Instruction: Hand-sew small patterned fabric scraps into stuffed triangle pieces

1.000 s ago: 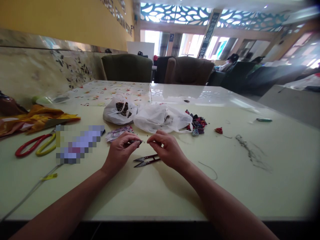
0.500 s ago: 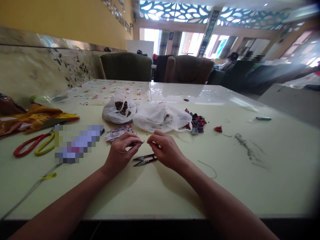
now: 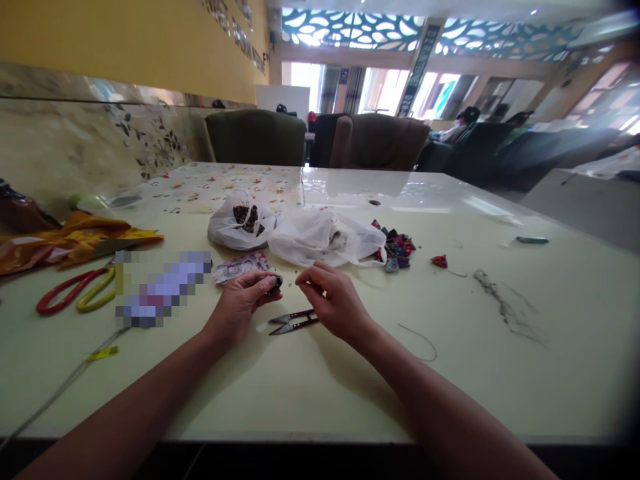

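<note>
Between the thumb and fingers of my left hand (image 3: 240, 300) is a small dark cloth piece (image 3: 275, 285), mostly covered by the fingertips. My right hand (image 3: 337, 297) is closed in a pinch a short way to its right; whatever sits in the fingertips is too small to make out. Thread snips (image 3: 293, 322) lie just below both hands, their handle end partly behind my right hand. Folded patterned cloth (image 3: 239, 268) rests behind my left hand. Small sewn cloth pieces (image 3: 399, 248) are heaped beyond my right hand, with a single red one (image 3: 439, 261) apart from them.
A white plastic bag (image 3: 320, 235) and another bag holding dark grains (image 3: 244, 227) stand behind the hands. Red-and-yellow-handled scissors (image 3: 67, 291) and yellow cloth (image 3: 85, 233) lie left. Tangled thread (image 3: 493, 293), a loose thread (image 3: 425, 343) and a green object (image 3: 532, 240) lie right.
My left hand has turned so that the dark cloth piece shows more at its fingertips. My right hand stays pinched in nearly the same place. The whole view has shifted slightly.
</note>
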The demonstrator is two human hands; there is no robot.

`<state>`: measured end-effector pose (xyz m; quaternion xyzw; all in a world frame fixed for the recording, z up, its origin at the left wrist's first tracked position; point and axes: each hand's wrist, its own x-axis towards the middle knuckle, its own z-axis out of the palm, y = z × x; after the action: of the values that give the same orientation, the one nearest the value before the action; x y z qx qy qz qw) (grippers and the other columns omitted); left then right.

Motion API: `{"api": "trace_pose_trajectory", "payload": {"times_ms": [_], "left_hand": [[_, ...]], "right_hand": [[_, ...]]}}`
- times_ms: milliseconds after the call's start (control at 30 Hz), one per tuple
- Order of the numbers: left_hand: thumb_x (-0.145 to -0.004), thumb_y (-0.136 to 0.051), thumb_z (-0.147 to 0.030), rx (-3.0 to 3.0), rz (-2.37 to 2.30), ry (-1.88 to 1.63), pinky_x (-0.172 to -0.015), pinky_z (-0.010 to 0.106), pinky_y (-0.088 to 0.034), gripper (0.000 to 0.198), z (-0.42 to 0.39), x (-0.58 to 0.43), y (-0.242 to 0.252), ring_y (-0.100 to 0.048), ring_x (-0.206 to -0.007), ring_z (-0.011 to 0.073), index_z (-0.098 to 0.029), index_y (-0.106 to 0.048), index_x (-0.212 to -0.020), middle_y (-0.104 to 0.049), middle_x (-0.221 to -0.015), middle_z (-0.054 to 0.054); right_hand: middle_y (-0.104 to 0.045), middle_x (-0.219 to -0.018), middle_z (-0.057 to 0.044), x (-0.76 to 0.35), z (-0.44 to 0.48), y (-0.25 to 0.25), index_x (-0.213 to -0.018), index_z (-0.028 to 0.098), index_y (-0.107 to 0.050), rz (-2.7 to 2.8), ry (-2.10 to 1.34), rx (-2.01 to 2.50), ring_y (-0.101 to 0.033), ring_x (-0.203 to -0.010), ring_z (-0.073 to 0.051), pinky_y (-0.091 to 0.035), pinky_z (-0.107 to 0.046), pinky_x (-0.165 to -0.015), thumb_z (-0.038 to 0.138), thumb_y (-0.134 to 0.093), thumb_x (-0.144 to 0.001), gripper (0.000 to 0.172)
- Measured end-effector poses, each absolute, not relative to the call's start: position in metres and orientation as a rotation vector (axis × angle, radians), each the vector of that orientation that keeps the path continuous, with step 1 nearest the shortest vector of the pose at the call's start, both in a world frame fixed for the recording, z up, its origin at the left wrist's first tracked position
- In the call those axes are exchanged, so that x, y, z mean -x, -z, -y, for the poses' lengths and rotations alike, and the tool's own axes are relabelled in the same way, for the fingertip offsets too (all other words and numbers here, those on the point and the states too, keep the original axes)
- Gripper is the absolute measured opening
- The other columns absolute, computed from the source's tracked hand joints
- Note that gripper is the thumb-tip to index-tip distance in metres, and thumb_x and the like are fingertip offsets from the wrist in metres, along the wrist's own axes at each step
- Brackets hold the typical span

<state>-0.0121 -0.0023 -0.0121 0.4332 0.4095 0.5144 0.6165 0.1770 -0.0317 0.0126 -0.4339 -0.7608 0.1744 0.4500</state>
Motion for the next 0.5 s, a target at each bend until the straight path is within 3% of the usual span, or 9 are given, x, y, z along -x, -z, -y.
{"api": "trace_pose_trajectory", "payload": {"times_ms": [500], "left_hand": [[-0.068, -0.082, -0.034, -1.026, -0.918, -1.117, -0.078, 0.033, -0.059, 0.023, 0.0062, 0.0105, 0.0104, -0.066, -0.074, 0.0146, -0.017, -0.075, -0.082, -0.072, -0.083, 0.003]], "right_hand": [[-0.055, -0.076, -0.002, -0.1768, 0.0309, -0.0112, -0.079, 0.018, -0.063, 1.900, -0.434, 1.065, -0.050, -0.067, -0.012, -0.037, -0.024, -0.063, 0.010, -0.054, -0.086, 0.014]]}}
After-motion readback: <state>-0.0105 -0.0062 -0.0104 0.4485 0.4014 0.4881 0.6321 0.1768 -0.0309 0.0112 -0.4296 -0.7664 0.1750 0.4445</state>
